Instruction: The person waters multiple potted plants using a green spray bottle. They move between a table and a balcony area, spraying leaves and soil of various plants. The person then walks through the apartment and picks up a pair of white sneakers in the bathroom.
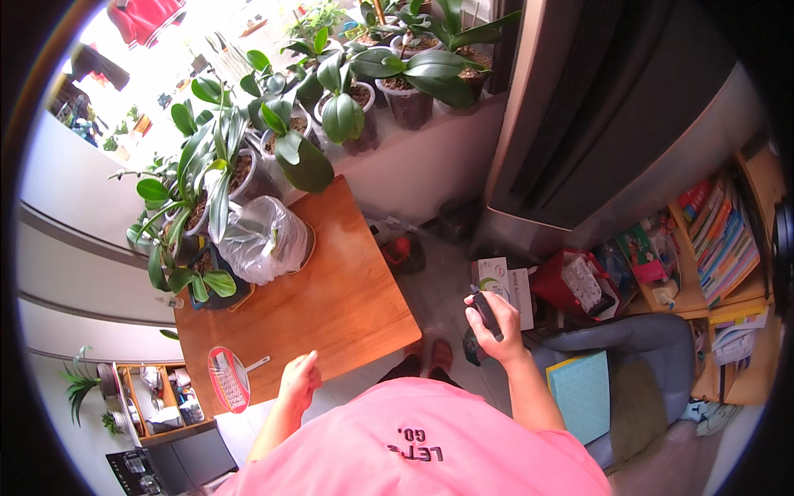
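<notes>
You have two hands [299, 382] in view and one black tool [485, 312]. Around you are one table [306, 310], one fan [227, 379], one chair [662, 339] and two shoes [442, 355].

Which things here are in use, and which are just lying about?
In use, it seems:
right hand, gripping a small black object
left hand, holding nothing visible, near the wooden table

Lying about:
potted plants
red-edged paddle fan
padded grey chair
shelved books

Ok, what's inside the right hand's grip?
The right hand holds a slim black object; the hand covers part of it, so I can't tell exactly what it is.
</notes>
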`<action>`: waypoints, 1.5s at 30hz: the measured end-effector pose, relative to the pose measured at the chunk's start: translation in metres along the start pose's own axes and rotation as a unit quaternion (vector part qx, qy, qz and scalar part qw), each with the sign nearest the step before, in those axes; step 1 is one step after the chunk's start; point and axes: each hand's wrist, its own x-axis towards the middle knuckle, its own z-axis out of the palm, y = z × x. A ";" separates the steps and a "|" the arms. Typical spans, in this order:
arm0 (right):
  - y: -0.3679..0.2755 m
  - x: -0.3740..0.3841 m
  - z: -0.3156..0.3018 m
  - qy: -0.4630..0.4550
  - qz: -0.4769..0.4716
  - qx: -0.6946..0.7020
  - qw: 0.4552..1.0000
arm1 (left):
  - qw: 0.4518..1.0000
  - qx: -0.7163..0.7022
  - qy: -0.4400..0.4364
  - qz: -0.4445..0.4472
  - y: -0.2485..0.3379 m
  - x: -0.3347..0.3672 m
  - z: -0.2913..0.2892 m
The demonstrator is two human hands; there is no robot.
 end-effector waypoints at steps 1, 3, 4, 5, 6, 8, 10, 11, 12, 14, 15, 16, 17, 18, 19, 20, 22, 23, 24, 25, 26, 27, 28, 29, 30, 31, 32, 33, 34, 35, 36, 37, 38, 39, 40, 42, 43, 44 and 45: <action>-0.002 -0.001 0.003 -0.021 0.001 -0.007 1.000 | 0.999 -0.007 0.032 -0.016 -0.014 -0.009 -0.016; -0.008 -0.001 0.011 -0.037 -0.015 -0.011 0.999 | 0.995 -0.017 0.088 -0.049 -0.044 -0.025 -0.052; -0.012 -0.001 0.014 -0.044 -0.024 -0.015 0.999 | 0.991 -0.020 0.110 -0.068 -0.064 -0.026 -0.074; -0.018 -0.001 0.017 -0.048 -0.026 -0.012 0.998 | 0.987 -0.022 0.131 -0.088 -0.080 -0.030 -0.094; -0.022 -0.001 0.019 -0.054 -0.028 -0.012 0.998 | 0.985 0.106 0.132 -0.039 -0.094 -0.036 -0.108; -0.033 -0.001 0.030 -0.072 -0.033 -0.006 0.997 | 0.915 0.384 0.115 0.051 -0.173 -0.035 -0.190; -0.043 -0.001 0.041 -0.092 -0.050 -0.014 0.994 | 0.842 0.516 0.141 0.067 -0.241 -0.043 -0.251; -0.050 0.001 0.045 -0.097 -0.051 -0.020 0.994 | 0.859 0.490 0.145 0.008 -0.255 -0.046 -0.268; -0.058 0.001 0.054 -0.103 -0.067 -0.027 0.992 | 0.873 0.460 0.159 -0.039 -0.275 -0.052 -0.283; -0.082 -0.001 0.072 -0.116 -0.097 -0.044 0.987 | 0.897 0.391 0.172 -0.110 -0.312 -0.056 -0.309; -0.096 -0.002 0.084 -0.111 -0.114 -0.042 0.986 | 0.906 0.361 0.176 -0.134 -0.326 -0.058 -0.322; -0.110 -0.005 0.095 -0.115 -0.110 -0.037 0.987 | 0.914 0.333 0.177 -0.151 -0.340 -0.060 -0.336; -0.125 -0.009 0.108 -0.120 -0.108 -0.033 0.986 | 0.920 0.310 0.177 -0.163 -0.355 -0.060 -0.350; -0.137 -0.012 0.121 -0.124 -0.109 -0.030 0.986 | 0.925 0.292 0.175 -0.170 -0.370 -0.059 -0.364; -0.147 -0.016 0.137 -0.136 -0.116 -0.025 0.984 | 0.930 0.272 0.175 -0.175 -0.386 -0.059 -0.377; -0.158 -0.019 0.152 -0.148 -0.130 -0.008 0.980 | 0.937 0.249 0.172 -0.176 -0.402 -0.058 -0.390; -0.183 -0.028 0.186 -0.172 -0.152 0.025 0.973 | 0.954 0.172 0.173 -0.174 -0.426 -0.059 -0.411; -0.196 -0.033 0.201 -0.196 -0.153 0.033 0.968 | 0.958 0.100 0.193 -0.186 -0.434 -0.062 -0.420; -0.207 -0.038 0.217 -0.210 -0.160 0.050 0.963 | 0.957 0.028 0.213 -0.197 -0.440 -0.065 -0.429; -0.216 -0.043 0.233 -0.224 -0.166 0.066 0.958 | 0.954 0.027 0.231 -0.191 -0.448 -0.072 -0.434; -0.225 -0.049 0.246 -0.233 -0.173 0.079 0.954 | 0.945 0.043 0.261 -0.194 -0.442 -0.075 -0.434; -0.233 -0.055 0.251 -0.238 -0.171 0.080 0.953 | 0.936 0.069 0.279 -0.204 -0.387 -0.073 -0.413; -0.239 -0.058 0.260 -0.244 -0.185 0.092 0.948 | 0.928 0.073 0.301 -0.209 -0.342 -0.091 -0.398; -0.244 -0.060 0.270 -0.256 -0.199 0.109 0.940 | 0.919 0.065 0.325 -0.212 -0.314 -0.111 -0.388; -0.248 -0.064 0.279 -0.269 -0.209 0.128 0.932 | 0.920 0.051 0.332 -0.204 -0.317 -0.124 -0.390; -0.251 -0.065 0.285 -0.306 -0.216 0.136 0.917 | 0.920 0.035 0.338 -0.194 -0.319 -0.133 -0.392; -0.258 -0.067 0.292 -0.324 -0.198 0.160 0.911 | 0.921 0.012 0.342 -0.183 -0.328 -0.140 -0.395; -0.266 -0.072 0.299 -0.341 -0.180 0.181 0.905 | 0.922 -0.008 0.345 -0.174 -0.338 -0.148 -0.398; -0.273 -0.074 0.308 -0.365 -0.163 0.204 0.894 | 0.921 -0.041 0.352 -0.163 -0.356 -0.154 -0.399; -0.278 -0.072 0.315 -0.411 -0.205 0.189 0.868 | 0.918 -0.076 0.359 -0.152 -0.376 -0.162 -0.398; -0.283 -0.074 0.323 -0.422 -0.248 0.194 0.850 | 0.915 -0.082 0.365 -0.150 -0.387 -0.168 -0.390; -0.285 -0.075 0.332 -0.462 -0.262 0.188 0.826 | 0.910 -0.090 0.377 -0.149 -0.394 -0.178 -0.380; -0.286 -0.077 0.341 -0.502 -0.276 0.182 0.799 | 0.903 -0.098 0.390 -0.149 -0.404 -0.189 -0.368; -0.286 -0.083 0.353 -0.515 -0.283 0.208 0.782 | 0.895 -0.115 0.400 -0.161 -0.409 -0.202 -0.353; -0.285 -0.090 0.365 -0.526 -0.289 0.236 0.764 | 0.889 -0.120 0.408 -0.172 -0.420 -0.214 -0.339; -0.290 -0.102 0.383 -0.577 -0.254 0.259 0.732 | 0.880 -0.119 0.413 -0.204 -0.444 -0.238 -0.308; -0.293 -0.112 0.390 -0.603 -0.245 0.262 0.713 | 0.878 -0.117 0.410 -0.218 -0.455 -0.243 -0.295; -0.296 -0.122 0.399 -0.626 -0.234 0.265 0.695 | 0.875 -0.113 0.409 -0.235 -0.468 -0.255 -0.284; -0.301 -0.131 0.408 -0.646 -0.232 0.262 0.679 | 0.874 -0.108 0.405 -0.247 -0.477 -0.257 -0.275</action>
